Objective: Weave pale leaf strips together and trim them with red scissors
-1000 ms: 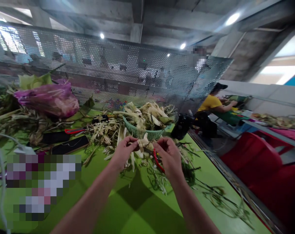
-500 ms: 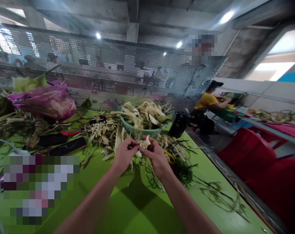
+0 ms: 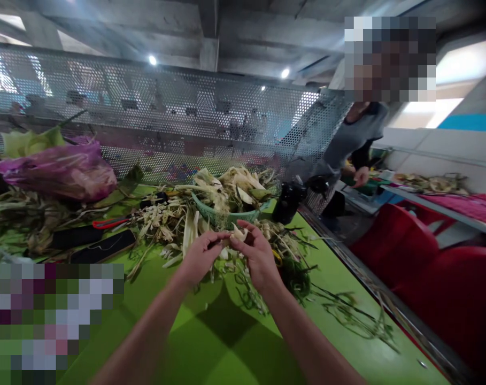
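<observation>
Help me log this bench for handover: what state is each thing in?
Small pale curled plant strip: held in fingertips.
Person's bare left hand: fingertips at the strip, grip unclear.
Person's bare right hand: pinching the strip.
Round pale-green plastic basket: upright, heaped.
Purple plastic bag: crumpled, bulging.
Black rectangular slab: lying flat.
Dark-green stringy bundle: tangled.

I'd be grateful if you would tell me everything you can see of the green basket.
The basket is light green, looks like plastic, and has a rounded rim. It sits upright on the brighter green table, beyond the left hand and right hand. Pale, dry-looking leaves and husks fill it, heaped above the rim, with stalks poking out over its left side. Its base and inside are hidden.
</observation>
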Available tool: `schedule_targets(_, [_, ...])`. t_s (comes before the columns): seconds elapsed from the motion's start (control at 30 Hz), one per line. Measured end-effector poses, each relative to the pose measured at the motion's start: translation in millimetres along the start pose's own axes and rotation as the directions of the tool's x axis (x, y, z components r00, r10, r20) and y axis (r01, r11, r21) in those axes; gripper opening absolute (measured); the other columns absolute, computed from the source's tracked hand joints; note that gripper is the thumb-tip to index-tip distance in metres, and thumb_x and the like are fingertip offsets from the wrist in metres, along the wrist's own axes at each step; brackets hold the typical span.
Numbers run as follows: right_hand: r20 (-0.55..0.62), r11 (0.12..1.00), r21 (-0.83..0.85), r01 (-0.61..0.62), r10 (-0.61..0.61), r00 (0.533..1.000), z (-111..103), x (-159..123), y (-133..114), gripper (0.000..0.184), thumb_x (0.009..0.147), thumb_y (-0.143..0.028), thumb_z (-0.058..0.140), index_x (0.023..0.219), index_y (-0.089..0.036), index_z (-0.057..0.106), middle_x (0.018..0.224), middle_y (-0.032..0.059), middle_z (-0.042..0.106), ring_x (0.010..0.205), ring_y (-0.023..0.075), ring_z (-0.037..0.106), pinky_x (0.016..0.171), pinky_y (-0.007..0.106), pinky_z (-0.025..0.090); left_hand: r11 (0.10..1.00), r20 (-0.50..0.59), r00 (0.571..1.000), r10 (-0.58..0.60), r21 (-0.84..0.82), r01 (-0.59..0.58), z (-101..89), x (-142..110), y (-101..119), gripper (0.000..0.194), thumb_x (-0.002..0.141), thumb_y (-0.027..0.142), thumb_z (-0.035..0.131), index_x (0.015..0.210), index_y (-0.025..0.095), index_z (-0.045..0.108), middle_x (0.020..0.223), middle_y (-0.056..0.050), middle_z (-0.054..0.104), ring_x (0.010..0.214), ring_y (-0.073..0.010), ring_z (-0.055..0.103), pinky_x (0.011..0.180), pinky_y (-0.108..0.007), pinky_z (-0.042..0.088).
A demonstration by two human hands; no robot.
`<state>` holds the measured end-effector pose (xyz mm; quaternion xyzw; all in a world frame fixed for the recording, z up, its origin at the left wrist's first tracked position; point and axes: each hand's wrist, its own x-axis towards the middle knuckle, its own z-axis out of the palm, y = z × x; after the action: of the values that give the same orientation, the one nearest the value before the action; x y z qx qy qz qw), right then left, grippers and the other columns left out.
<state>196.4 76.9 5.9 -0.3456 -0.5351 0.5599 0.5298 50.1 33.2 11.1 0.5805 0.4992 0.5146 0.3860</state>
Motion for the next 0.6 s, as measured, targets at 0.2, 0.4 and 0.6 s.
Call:
schedule_targets(0.2, [-0.009, 0.999, 0.038, 0.02, -0.019, 1.0, -4, 2, 0, 0.055, 0.065, -0.032, 0.076, 0.114, -0.023, 0.052, 0.082, -0.0012, 0.059, 0.075, 0.0156, 0.058, 0.073, 0.031, 0.049, 0.996, 0.095, 0.995, 0.041, 0.07, -0.048, -4.4, 0, 9, 0.035, 0.082, 0.023, 0.048, 0.114, 0.024, 0.063, 0.1, -0.004, 0.063, 0.091, -0.0188, 0.055, 0.083, -0.029, 0.041])
schedule_targets(0.4, [0.081, 0.992, -0.096, 0.086, -0.079, 0.994, -4, 2, -4, 0.053, 0.065, -0.032, 0.077, 0.112, -0.024, 0.053, 0.086, -0.0001, 0.058, 0.075, 0.0157, 0.057, 0.068, 0.028, 0.048, 1.0, 0.084, 0.996, -0.006, 0.031, 0.003, -6.7, -2, 10, 0.034, 0.08, 0.028, 0.053, 0.113, 0.019, 0.056, 0.103, -0.007, 0.059, 0.095, -0.0196, 0.052, 0.084, -0.03, 0.041])
schedule_targets(0.6, [0.182, 0.961, -0.244, 0.132, -0.088, 0.979, -2, -6, -14, 0.044, 0.071, -0.035, 0.071, 0.111, -0.024, 0.056, 0.096, 0.0034, 0.062, 0.083, 0.0184, 0.058, 0.072, 0.029, 0.048, 0.99, 0.263, 0.965, 0.004, -0.135, 0.033, -3.6, -2, 11, 0.024, 0.083, 0.025, 0.046, 0.101, 0.019, 0.06, 0.098, -0.004, 0.06, 0.093, -0.0175, 0.051, 0.085, -0.028, 0.039])
